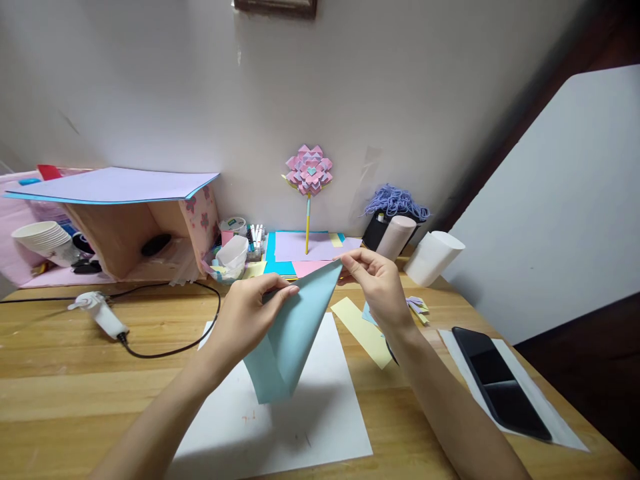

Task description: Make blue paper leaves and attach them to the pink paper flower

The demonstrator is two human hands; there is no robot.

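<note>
A light blue sheet of paper (pixel 300 320), folded over into a slanting shape, hangs between my two hands above a white sheet (pixel 330 413) on the desk. My left hand (pixel 255 310) pinches its upper left edge between thumb and fingers. At the top right, the pointed corner is gripped by the fingertips of my right hand (pixel 375 283). The paper's lower end is off the white sheet and casts a shadow there. Some fingers of both hands are hidden behind the paper or the hands themselves.
A glue gun (pixel 103 317) with a black cord lies left. Behind stand an open box (pixel 203 227), a paper flower (pixel 309 170) and coloured papers (pixel 280 247). To the right are a yellow paper strip (pixel 363 333), a phone (pixel 500 380), a white roll (pixel 435 257) and purple yarn (pixel 397 200).
</note>
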